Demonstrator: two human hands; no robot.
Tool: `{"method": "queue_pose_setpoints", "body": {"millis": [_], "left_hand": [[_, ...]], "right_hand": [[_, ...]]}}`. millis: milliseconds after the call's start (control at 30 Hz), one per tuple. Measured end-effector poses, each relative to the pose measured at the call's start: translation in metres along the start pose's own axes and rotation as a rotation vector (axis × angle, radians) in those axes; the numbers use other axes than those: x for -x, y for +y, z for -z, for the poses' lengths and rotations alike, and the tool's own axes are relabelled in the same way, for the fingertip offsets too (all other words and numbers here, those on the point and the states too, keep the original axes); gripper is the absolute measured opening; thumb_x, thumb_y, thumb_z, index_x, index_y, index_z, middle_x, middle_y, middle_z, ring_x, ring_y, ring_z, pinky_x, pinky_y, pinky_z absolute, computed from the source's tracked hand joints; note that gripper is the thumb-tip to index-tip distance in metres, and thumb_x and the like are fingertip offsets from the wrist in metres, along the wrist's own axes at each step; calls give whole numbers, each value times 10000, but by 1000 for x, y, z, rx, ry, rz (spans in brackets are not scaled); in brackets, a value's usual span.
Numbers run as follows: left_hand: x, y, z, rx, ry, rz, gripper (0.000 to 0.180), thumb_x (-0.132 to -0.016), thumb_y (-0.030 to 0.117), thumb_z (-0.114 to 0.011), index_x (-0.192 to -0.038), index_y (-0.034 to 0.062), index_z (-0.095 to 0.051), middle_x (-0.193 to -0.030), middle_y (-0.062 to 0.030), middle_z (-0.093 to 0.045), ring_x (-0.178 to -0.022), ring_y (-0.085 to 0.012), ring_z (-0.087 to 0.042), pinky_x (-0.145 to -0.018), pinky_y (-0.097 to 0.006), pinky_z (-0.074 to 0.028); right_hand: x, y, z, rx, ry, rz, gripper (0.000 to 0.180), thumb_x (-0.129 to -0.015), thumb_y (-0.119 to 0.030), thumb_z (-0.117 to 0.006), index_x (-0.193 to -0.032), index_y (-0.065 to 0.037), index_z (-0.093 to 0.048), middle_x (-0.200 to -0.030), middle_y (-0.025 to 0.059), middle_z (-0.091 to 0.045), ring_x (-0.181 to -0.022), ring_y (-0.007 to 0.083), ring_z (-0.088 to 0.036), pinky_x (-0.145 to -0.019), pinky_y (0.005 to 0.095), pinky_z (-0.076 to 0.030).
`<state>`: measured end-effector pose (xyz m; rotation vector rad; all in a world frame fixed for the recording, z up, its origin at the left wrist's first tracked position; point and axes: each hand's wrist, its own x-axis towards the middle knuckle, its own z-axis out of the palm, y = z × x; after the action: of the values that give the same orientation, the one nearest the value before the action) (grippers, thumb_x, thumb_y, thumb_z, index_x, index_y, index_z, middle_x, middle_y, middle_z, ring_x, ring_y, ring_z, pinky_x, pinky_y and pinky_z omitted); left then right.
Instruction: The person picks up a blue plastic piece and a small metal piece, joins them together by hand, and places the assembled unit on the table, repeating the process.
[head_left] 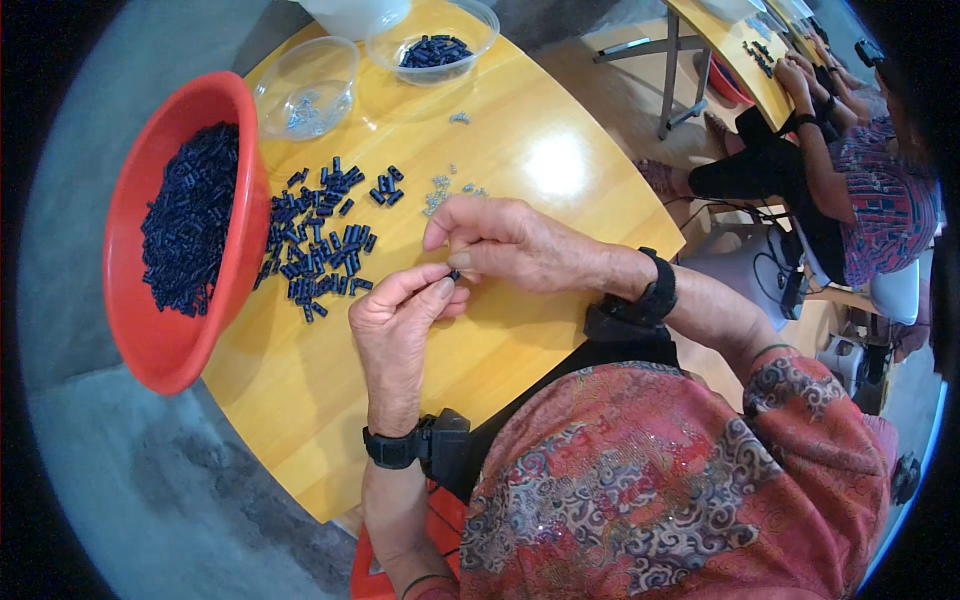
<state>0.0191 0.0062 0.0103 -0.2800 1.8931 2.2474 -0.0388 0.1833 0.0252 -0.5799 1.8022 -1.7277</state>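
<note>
My left hand [400,315] pinches a small black plastic piece [455,274] between thumb and forefinger, above the table's near part. Right against it is my right hand [510,242], its thumb and forefinger pressed together at the top of the piece. Whatever those right fingertips hold is hidden or too small to make out. Just beyond the hands lie small silvery metal parts [438,193]. Left of them, many loose black plastic pieces [318,240], short and block-like, are spread over the wooden table [300,420].
A red basin [125,250] heaped with black pieces [190,220] stands at the left edge. Behind are a clear bowl [340,60] with small metal parts and another clear bowl [485,40] with black pieces. At far right, another person [870,190] works at a second table [735,50].
</note>
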Motion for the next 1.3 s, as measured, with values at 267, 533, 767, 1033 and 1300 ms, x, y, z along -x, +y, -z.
{"method": "queue_pose_setpoints", "body": {"millis": [267,533,767,1033,1300], "left_hand": [[-2,-2,5,89,-15,17,149,-862,19,-610,-996,-34,-647,-885,-138,-693,-749,-158,-672,-681,-261,-553],[-2,-2,4,31,43,7,154,-852,11,-636,-994,-46,-658,-852,-120,-692,-727,-148,-671,-671,-252,-560],[-5,-5,4,109,98,-30,174,-851,7,-647,-1013,-55,-657,-868,-113,-693,-732,-141,-671,-675,-239,-554],[-5,-3,7,131,148,-19,173,-853,40,-652,-1018,-11,-650,-861,-106,-692,-723,-146,-673,-647,-242,-537],[-6,-4,7,157,166,-8,172,-845,27,-654,-1013,-11,-648,-850,-113,-691,-716,-144,-673,-636,-237,-541]], "right_hand": [[-6,8,2,-76,-37,41,233,-932,-24,-486,-1164,-20,-477,-773,-1,-529,-746,82,-520,-735,244,-456],[-9,13,-7,412,124,186,242,-896,-27,-539,-1132,-49,-486,-727,63,-593,-714,155,-615,-657,289,-477],[-19,12,-12,500,187,245,187,-906,-65,-568,-1084,-38,-518,-707,51,-588,-656,147,-597,-609,295,-477],[-11,9,-5,24,154,23,128,-925,-149,-576,-959,-28,-601,-745,-9,-603,-608,56,-529,-551,212,-433],[-16,11,-12,279,201,126,94,-846,-90,-626,-906,-19,-615,-735,90,-628,-639,167,-612,-589,300,-486]]}}
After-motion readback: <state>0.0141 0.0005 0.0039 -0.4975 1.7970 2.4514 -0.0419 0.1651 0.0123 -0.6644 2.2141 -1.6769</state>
